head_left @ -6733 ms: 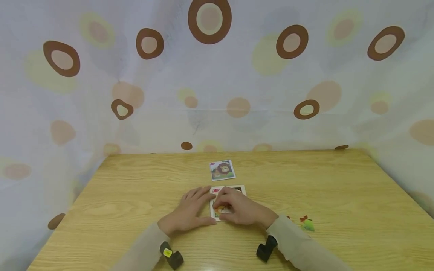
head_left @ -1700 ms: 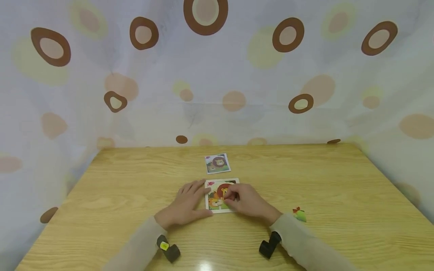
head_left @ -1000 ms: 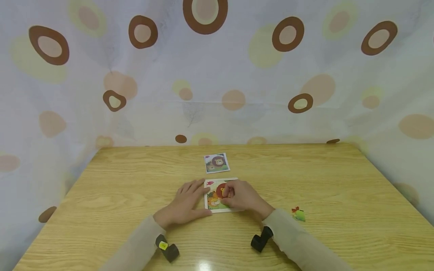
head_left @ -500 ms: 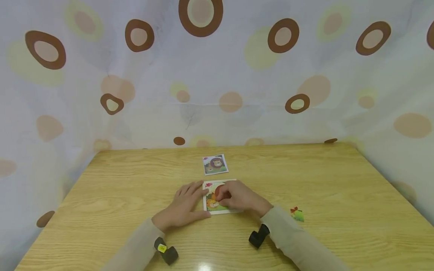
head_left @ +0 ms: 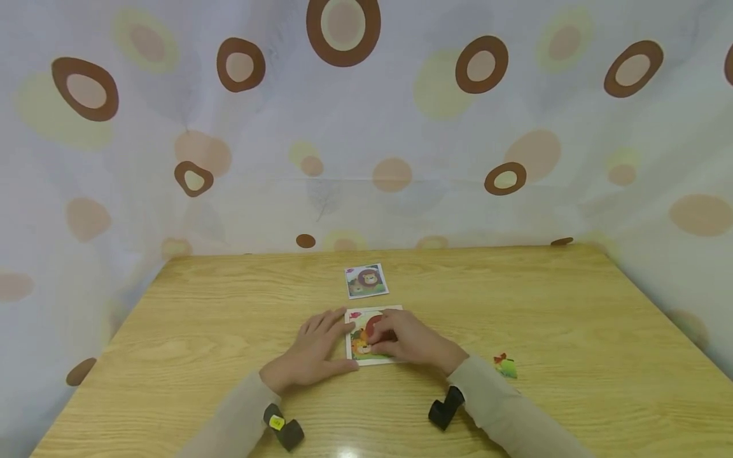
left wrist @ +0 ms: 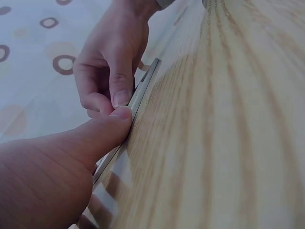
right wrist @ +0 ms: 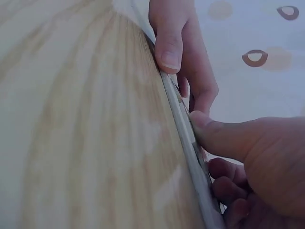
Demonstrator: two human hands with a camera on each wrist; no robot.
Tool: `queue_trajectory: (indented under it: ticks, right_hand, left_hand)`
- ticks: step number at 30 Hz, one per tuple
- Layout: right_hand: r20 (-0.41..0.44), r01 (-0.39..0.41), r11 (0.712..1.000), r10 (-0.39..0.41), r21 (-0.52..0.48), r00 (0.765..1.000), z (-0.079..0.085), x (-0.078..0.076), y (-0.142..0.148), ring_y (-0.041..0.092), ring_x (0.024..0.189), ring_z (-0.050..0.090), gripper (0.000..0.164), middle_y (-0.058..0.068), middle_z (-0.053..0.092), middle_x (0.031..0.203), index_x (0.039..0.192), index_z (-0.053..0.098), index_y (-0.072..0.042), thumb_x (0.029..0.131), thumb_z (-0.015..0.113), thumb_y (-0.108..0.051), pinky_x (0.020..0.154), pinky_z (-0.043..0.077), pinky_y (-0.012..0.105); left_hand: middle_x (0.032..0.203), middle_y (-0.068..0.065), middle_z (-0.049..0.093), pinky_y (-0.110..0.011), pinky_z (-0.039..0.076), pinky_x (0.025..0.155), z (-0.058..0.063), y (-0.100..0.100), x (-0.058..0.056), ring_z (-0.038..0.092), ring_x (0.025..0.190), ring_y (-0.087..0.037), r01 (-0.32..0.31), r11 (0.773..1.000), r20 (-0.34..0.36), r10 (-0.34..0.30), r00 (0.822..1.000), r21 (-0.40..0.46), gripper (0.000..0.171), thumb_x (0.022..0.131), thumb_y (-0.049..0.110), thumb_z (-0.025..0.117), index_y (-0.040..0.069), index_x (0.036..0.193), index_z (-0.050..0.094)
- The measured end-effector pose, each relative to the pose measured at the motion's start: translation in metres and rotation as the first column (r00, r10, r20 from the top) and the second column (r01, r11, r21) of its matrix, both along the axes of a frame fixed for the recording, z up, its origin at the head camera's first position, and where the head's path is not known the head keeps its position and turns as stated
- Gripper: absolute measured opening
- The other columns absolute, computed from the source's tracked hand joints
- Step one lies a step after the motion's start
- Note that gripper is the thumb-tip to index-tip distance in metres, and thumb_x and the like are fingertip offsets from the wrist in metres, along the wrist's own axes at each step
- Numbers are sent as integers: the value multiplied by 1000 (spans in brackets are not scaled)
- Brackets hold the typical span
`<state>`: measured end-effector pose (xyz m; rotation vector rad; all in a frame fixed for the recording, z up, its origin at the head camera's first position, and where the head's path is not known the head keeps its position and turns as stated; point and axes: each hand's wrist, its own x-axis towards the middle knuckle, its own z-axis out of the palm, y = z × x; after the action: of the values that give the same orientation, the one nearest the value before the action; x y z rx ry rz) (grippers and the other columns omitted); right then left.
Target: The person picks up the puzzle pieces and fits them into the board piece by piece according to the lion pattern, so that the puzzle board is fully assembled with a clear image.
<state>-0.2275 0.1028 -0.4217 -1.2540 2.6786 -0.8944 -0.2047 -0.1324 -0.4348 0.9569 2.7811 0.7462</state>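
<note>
A lion puzzle (head_left: 357,340) in a white-bordered tray (head_left: 348,350) lies flat on the wooden table between the hands. The left hand (head_left: 312,350) rests at the tray's left side, fingers spread and straight, with its thumb on the near border in the left wrist view. Over the puzzle's right half, the right hand (head_left: 412,337) has curled fingers and thumb pinching a puzzle piece against the picture; the piece is mostly hidden by the fingers. In the right wrist view its thumb (right wrist: 219,136) is right at the puzzle's surface.
A lion picture card (head_left: 366,281) lies beyond the tray. A loose red and green puzzle piece (head_left: 506,367) is on the table to the right, beside the right sleeve (head_left: 492,394). A spotted cloth (head_left: 395,210) hangs behind the table and along both sides.
A red bit beside the right sleeve 6.7 seconds ago is gone from the table. Over the last two seconds the right hand has shifted slightly left over the puzzle. The left hand stays put.
</note>
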Motion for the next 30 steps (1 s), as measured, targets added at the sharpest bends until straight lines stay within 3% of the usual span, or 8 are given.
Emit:
queue_trajectory:
  ticks: [3,5,9,17,30]
  right_hand:
    - [-1,-8,1000,8,-18,1000,-2,-1,1,6,76,53,5,-2,68,86,89,75,-12,86,73,-15,96,48,38]
    - [-18,-22,1000,23,2,1000,-2,-2,3,7,78,53,5,-1,67,87,90,75,-12,87,71,-14,94,49,37]
    - [-26,-53,998,53,29,998,-1,-4,6,9,78,50,7,0,65,90,93,75,-12,89,68,-13,71,45,22]
    - [59,-38,998,36,46,998,2,1,9,8,77,45,13,-1,59,92,100,72,-12,89,70,-19,69,41,21]
    - [11,6,997,-7,73,1000,3,4,6,8,78,48,18,-1,61,92,102,76,-10,87,72,-19,71,45,22]
  left_hand:
    - [158,-19,21,-67,15,109,0,0,0,19,142,-46,0,1000,4,0,1000,-3,67,91,46,61,7,143,44]
    - [158,-19,21,-67,15,109,-1,0,0,18,142,-46,2,1000,6,-2,1000,-3,68,91,47,61,7,143,44]
    - [158,-19,21,-67,15,109,-1,0,-1,19,142,-46,2,1000,4,-2,1000,-2,68,91,47,61,7,143,44]
    - [158,-18,21,-67,14,109,-2,1,-1,18,142,-46,1,1000,6,-1,1000,-1,67,91,47,61,8,142,44]
    - [158,-18,22,-66,15,109,-3,0,-2,20,142,-43,-1,1000,-11,1,1000,-3,67,90,48,61,8,142,46]
